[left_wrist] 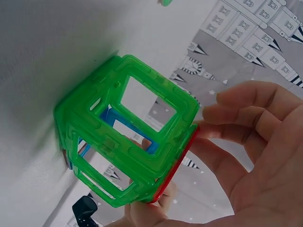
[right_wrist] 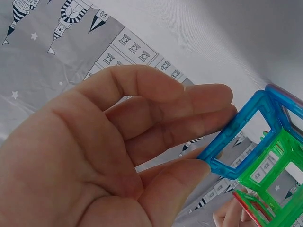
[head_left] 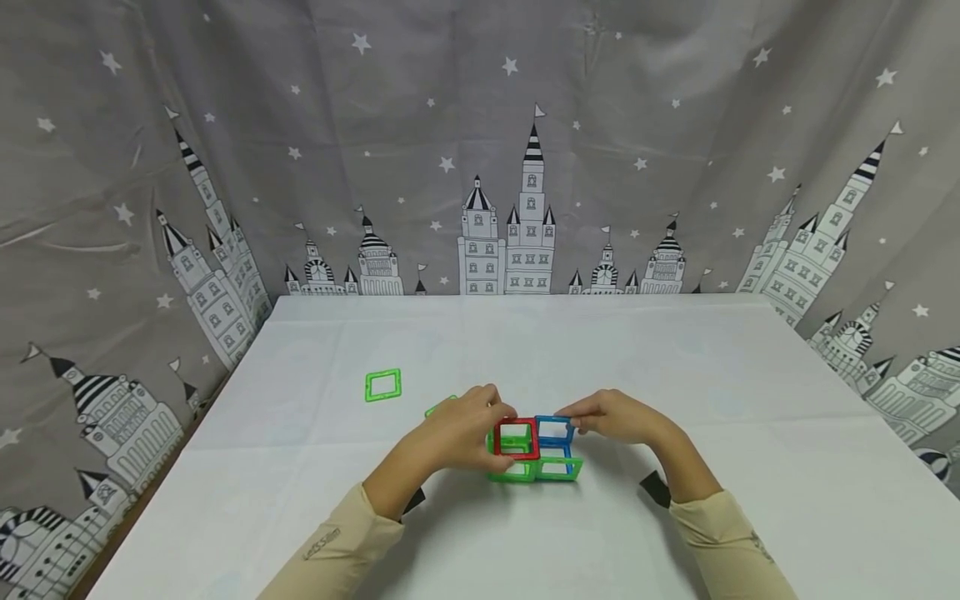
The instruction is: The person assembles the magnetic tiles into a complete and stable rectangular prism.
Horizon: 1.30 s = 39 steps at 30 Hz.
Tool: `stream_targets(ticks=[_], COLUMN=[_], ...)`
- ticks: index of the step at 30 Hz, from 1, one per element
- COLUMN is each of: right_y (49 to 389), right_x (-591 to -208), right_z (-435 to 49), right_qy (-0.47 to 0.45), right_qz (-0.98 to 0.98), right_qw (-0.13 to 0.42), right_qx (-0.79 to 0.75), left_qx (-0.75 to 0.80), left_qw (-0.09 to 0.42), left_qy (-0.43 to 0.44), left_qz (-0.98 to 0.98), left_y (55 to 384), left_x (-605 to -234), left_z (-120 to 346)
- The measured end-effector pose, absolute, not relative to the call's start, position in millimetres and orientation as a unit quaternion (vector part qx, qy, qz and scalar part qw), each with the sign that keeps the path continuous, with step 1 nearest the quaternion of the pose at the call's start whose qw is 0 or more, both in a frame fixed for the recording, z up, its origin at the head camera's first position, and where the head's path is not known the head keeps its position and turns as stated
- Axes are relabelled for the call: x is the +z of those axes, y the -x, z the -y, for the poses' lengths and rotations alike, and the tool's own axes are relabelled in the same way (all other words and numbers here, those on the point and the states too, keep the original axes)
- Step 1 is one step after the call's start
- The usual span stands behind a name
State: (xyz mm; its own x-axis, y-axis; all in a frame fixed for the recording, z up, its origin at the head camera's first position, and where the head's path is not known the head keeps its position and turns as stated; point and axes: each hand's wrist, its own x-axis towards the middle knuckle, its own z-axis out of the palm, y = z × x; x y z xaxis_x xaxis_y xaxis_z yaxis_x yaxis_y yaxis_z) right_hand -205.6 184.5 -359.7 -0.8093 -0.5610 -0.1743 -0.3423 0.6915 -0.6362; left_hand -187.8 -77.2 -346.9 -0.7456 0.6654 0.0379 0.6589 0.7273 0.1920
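Frame-shaped magnetic tiles in green, blue and red form a small box-like structure on the white table. My left hand (head_left: 461, 429) grips the red square tile (head_left: 537, 446) on top by opposite edges, thumb at the near edge and fingertips at the far one. Below the red tile, green tiles (left_wrist: 111, 144) make up the walls on that side. On the right, my right hand (head_left: 618, 414) pinches the edge of a raised blue square tile (right_wrist: 258, 106) between thumb and fingers. A green tile (head_left: 576, 471) leans outward at the near right corner.
A loose green square tile (head_left: 368, 388) lies flat on the table, to the left and farther back. Another green tile (head_left: 431, 411) is partly hidden behind the left hand. A grey curtain (head_left: 420, 100) printed with castles and stars hangs behind the white table (head_left: 645, 350).
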Motion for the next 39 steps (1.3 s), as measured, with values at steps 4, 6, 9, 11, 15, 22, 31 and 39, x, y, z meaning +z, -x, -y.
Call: stream_targets(ticks=[4,6,9,11,15,22,31,39], right_y=[206.0,206.1,206.1,206.0,206.1,205.9,205.8,205.5], right_x=[-360.2,-360.4,-360.5,-360.4,-360.6,-360.9,-361.1,-360.9], right_z=[-183.6,-183.7,-184.3,-185.0,-185.5,-185.5,-185.9,-185.5], right_qy=[0.241,0.241,0.247,0.252,0.258,0.254,0.262,0.253], right_qz=[-0.904,-0.904,-0.903,-0.9,-0.895,-0.897,-0.897,-0.899], right_qw=[0.185,0.185,0.182,0.181,0.181,0.181,0.176,0.179], right_qx=[-0.302,-0.301,-0.301,-0.306,-0.316,-0.312,-0.311,-0.309], left_qx=[0.097,0.098,0.101,0.104,0.107,0.115,0.197,0.238], left_qw=[0.025,0.028,0.028,0.03,0.04,0.064,0.092,0.08], left_qy=[-0.353,-0.353,-0.356,-0.356,-0.35,-0.335,-0.286,-0.234], left_qz=[-0.93,-0.93,-0.929,-0.928,-0.93,-0.933,-0.933,-0.939], left_y=[188.6,189.0,190.2,191.0,192.2,192.2,197.7,216.9], left_x=[-347.3,-347.3,-347.3,-347.1,-347.0,-347.2,-350.8,-369.7], left_z=[76.8,76.8,76.8,76.7,76.5,76.7,99.4,125.2])
